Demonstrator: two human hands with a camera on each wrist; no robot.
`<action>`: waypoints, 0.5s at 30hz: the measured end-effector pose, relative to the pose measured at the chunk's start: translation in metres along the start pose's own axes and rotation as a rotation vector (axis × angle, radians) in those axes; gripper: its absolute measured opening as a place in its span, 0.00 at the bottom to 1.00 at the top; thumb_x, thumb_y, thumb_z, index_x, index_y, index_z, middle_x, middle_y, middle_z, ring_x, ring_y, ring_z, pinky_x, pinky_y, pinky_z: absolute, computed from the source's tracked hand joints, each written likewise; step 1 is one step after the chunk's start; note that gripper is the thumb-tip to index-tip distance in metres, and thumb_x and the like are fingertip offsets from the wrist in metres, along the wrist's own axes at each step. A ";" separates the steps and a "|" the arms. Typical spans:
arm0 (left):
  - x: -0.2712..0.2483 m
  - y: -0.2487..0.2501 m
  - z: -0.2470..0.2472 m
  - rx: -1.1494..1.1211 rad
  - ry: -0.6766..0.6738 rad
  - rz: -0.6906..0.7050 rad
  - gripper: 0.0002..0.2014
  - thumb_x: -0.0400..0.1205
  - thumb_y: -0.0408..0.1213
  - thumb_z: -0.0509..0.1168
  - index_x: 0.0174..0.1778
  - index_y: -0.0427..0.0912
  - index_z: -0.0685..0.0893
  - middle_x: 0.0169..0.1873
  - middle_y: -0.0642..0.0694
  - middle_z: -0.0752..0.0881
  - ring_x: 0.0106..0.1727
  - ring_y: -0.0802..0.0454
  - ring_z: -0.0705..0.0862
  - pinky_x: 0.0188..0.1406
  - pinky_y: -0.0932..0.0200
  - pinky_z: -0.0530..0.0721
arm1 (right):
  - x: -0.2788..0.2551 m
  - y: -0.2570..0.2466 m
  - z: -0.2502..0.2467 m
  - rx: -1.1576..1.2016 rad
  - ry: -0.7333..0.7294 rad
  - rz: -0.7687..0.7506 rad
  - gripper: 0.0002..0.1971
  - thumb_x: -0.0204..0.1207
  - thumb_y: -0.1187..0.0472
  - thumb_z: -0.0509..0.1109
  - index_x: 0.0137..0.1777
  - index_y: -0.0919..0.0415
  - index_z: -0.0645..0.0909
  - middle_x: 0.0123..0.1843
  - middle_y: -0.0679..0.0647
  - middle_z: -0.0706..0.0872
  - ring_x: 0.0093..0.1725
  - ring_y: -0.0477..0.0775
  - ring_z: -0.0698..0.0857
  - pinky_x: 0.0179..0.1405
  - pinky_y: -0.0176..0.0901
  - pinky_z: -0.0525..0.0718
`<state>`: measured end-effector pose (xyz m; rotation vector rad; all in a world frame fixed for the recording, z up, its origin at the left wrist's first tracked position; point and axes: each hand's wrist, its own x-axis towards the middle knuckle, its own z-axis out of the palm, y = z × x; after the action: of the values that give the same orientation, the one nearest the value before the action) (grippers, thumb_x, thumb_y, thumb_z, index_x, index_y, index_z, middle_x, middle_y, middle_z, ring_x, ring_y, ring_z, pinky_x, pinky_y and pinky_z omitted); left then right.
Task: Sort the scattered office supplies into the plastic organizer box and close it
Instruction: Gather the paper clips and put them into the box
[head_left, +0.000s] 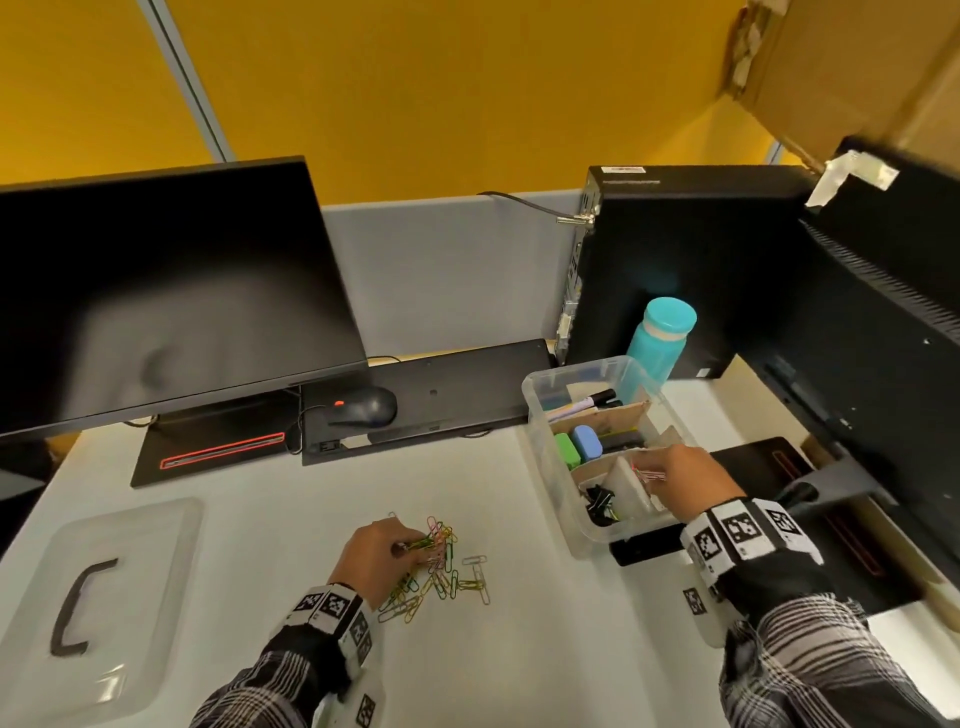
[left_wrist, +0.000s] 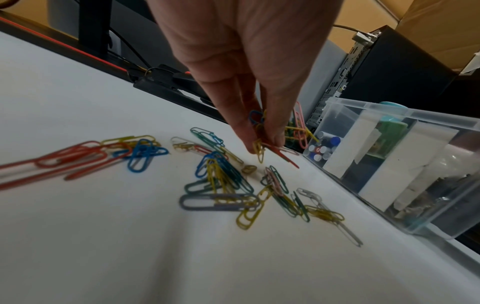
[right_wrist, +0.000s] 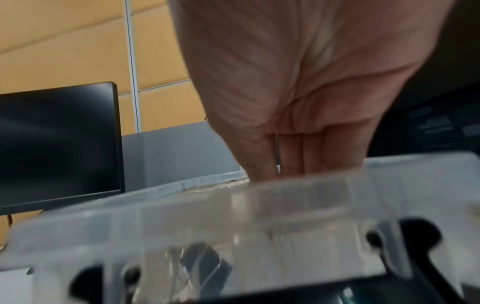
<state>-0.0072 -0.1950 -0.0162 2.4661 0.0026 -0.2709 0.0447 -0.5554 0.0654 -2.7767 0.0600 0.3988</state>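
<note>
Several coloured paper clips (head_left: 441, 577) (left_wrist: 223, 181) lie in a loose pile on the white desk. My left hand (head_left: 400, 548) (left_wrist: 263, 144) reaches down into the pile's far side and pinches a small bunch of clips. At the right stands the clear plastic organizer box (head_left: 540, 441) (left_wrist: 389, 109) (right_wrist: 233, 205), open and split by cardboard dividers. It holds markers, erasers and black binder clips (head_left: 600, 501). My right hand (head_left: 652, 470) (right_wrist: 285, 170) hovers over its front right compartment and pinches a few pink and white clips. The box rim hides these fingertips in the right wrist view.
The box's clear lid (head_left: 104, 597) with a dark handle lies at the desk's left front. A monitor (head_left: 156, 291), a mouse (head_left: 369, 405) and a keyboard (head_left: 441, 395) stand behind. A teal bottle (head_left: 657, 343), a computer tower (head_left: 675, 270) and a second monitor (head_left: 883, 338) crowd the right.
</note>
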 end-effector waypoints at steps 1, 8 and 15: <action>-0.001 0.000 0.000 -0.003 -0.001 -0.012 0.12 0.77 0.44 0.72 0.55 0.47 0.90 0.47 0.50 0.88 0.47 0.55 0.83 0.49 0.68 0.78 | 0.001 0.000 -0.003 -0.016 -0.006 0.020 0.17 0.78 0.64 0.65 0.62 0.45 0.84 0.59 0.52 0.87 0.58 0.57 0.85 0.60 0.46 0.81; -0.005 -0.008 -0.001 -0.037 0.009 -0.062 0.12 0.76 0.45 0.73 0.53 0.48 0.90 0.45 0.53 0.87 0.46 0.57 0.83 0.43 0.73 0.76 | -0.004 0.018 -0.014 0.192 0.194 -0.006 0.14 0.74 0.73 0.66 0.44 0.52 0.85 0.47 0.53 0.90 0.50 0.56 0.86 0.52 0.43 0.80; -0.005 -0.005 -0.006 -0.055 0.016 -0.049 0.12 0.76 0.42 0.74 0.54 0.46 0.90 0.45 0.51 0.88 0.47 0.55 0.84 0.53 0.59 0.83 | -0.013 0.024 -0.003 0.170 0.468 0.033 0.07 0.76 0.64 0.68 0.51 0.57 0.83 0.52 0.56 0.84 0.49 0.57 0.82 0.48 0.50 0.83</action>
<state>-0.0109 -0.1870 -0.0138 2.4154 0.0766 -0.2693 0.0306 -0.5789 0.0639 -2.6419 0.2375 -0.2446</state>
